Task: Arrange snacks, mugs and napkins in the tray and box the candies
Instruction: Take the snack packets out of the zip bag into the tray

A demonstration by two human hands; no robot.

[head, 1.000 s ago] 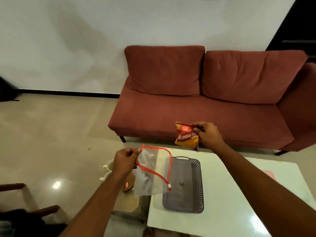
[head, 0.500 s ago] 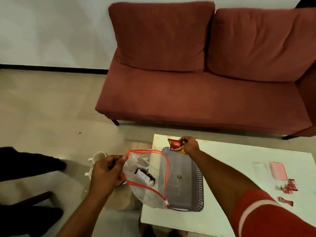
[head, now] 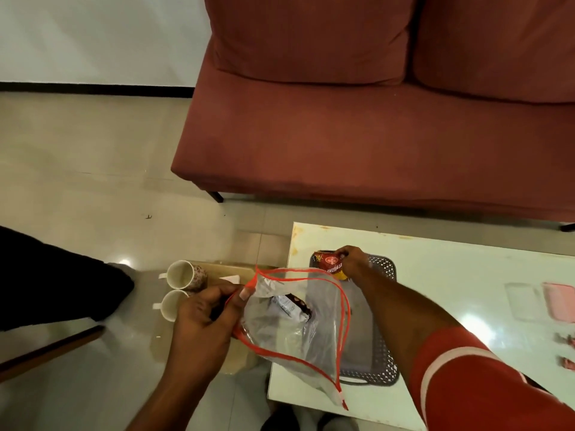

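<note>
Head view, and the right hand (head: 351, 262) has come down with the snack packet (head: 330, 263): a second ago it was held up in front of the sofa (head: 342, 135), now it's low over the far end of the tray (head: 384, 267), fingers still pinching the packet's top edge. Whether it's touching the tray floor yet, I can't tell. The left hand (head: 202, 315) keeps its grip on the red-trimmed rim of the plastic bag (head: 298, 340), holding it open over the near left corner of the tabletop (head: 451, 275), and a dark packet (head: 291, 306) now shows inside. So the first snack looks about to land, and the bag has at least one more to give. The two mugs (head: 185, 275) wait on a wooden board (head: 230, 270) left of the tabletop, off the tray. Candies (head: 564, 341) lie loose at the right edge near the pink box (head: 558, 301), not boxed yet
</note>
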